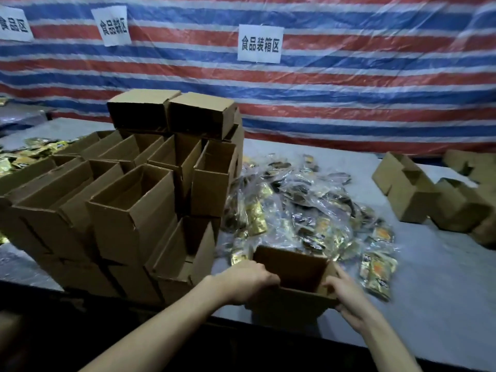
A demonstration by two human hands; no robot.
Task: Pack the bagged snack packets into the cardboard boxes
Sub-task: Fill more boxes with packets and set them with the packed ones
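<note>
1. Stacked empty cardboard boxes (128, 200) stood left on the table (442, 291).
2. The left hand (248, 280) and right hand (346, 299), fingers curled, gripped an open box (292, 299) at the near edge.
3. Bagged snack packets (308, 208) lay piled just behind it.

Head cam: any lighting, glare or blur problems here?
Head view: dim overall, near edge of the table almost black; glare specks on the clear snack bags; stripes of the tarp bow from wide-angle distortion; nearest box slightly soft.
</note>
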